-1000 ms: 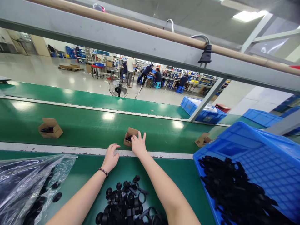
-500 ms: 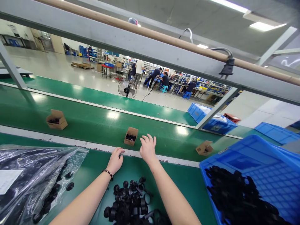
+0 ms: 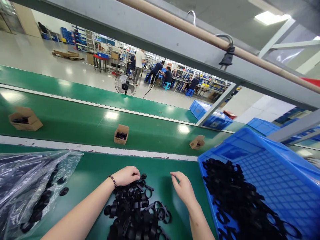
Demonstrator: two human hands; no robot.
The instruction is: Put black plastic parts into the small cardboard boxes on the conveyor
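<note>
A heap of black plastic rings and caps (image 3: 132, 210) lies on the green work surface in front of me. At the heap's far edge is my left hand (image 3: 127, 175), fingers curled down beside a small black cap; whatever they grip is hidden. My right hand (image 3: 183, 187) hovers right of the heap, thumb and fingers slightly apart with nothing between them. Beyond the white ledge, a small open cardboard box (image 3: 121, 135) with dark parts inside stands on the green belt.
Two more open cardboard boxes, a left one (image 3: 26, 119) and a right one (image 3: 197, 142), sit on the belt. A blue crate (image 3: 275, 156) of black parts is at right. A clear plastic bag (image 3: 20, 173) lies left. A metal frame bar (image 3: 150, 30) crosses above.
Both hands have drawn back from the ledge by the middle box: the left to the heap, the right beside it. The boxes now appear further left, and my view has shifted.
</note>
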